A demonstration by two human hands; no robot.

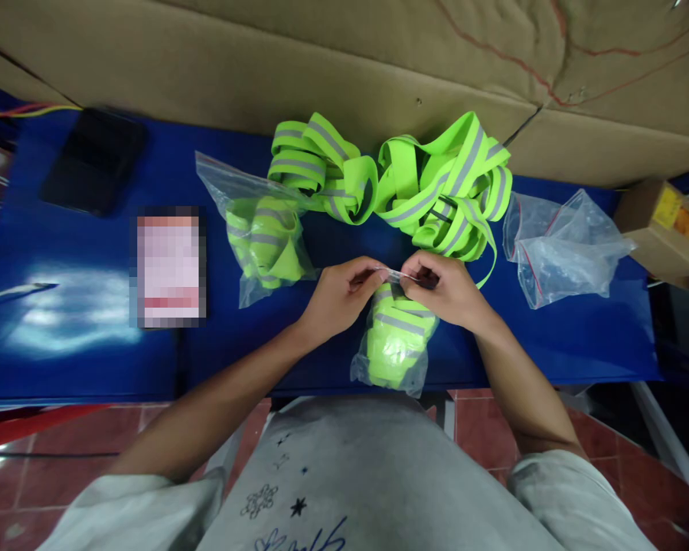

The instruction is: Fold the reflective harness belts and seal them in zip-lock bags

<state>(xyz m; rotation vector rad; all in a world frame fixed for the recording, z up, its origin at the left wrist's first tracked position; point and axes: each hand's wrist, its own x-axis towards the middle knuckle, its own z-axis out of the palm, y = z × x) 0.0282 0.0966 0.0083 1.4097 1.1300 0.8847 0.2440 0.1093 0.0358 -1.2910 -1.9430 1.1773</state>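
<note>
The person wore a pale grey T-shirt (379,451) with short sleeves, the left sleeve (132,509) at seven o'clock and the right sleeve (574,497) at five. Dark blue print marked its front toward six o'clock: small stars (297,506), a snowflake-like outline (258,501), looping script (321,536). Both forearms were bare down to the left hand (340,295) and right hand (445,291).
</note>
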